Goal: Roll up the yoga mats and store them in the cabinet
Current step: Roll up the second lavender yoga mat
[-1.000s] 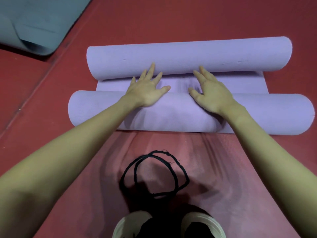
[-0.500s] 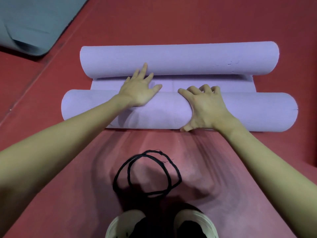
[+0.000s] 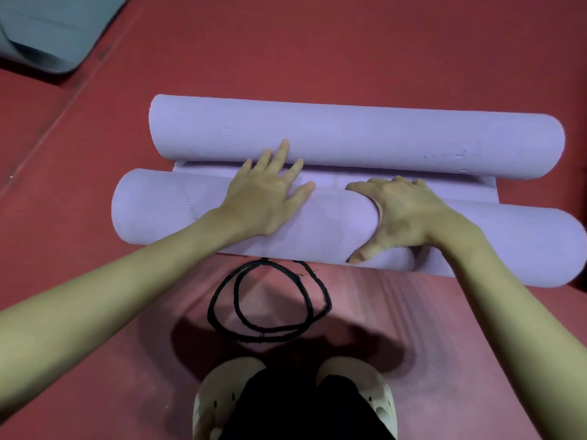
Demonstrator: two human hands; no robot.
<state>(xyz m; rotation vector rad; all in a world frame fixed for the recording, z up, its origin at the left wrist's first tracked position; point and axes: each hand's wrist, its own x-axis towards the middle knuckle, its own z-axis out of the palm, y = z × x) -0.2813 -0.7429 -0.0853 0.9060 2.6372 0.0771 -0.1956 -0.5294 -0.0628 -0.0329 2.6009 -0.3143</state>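
Observation:
A lilac yoga mat lies on the red floor, rolled in from both ends. The far roll (image 3: 365, 134) and the near roll (image 3: 178, 211) sit almost side by side, with a narrow flat strip (image 3: 330, 179) between them. My left hand (image 3: 266, 195) lies flat on top of the near roll, fingers spread and reaching the strip. My right hand (image 3: 400, 214) grips the near roll, fingers curled over its far side and thumb hooked under its near edge.
A black cord loop (image 3: 270, 303) lies on the floor just in front of my pale shoes (image 3: 228, 401). A grey-blue mat (image 3: 47, 33), partly curled at its edge, lies at the far left. The red floor (image 3: 349, 42) extends beyond the rolls.
The near roll has moved closer to the far roll, narrowing the strip. My right hand went from lying flat to wrapping the roll, thumb now underneath.

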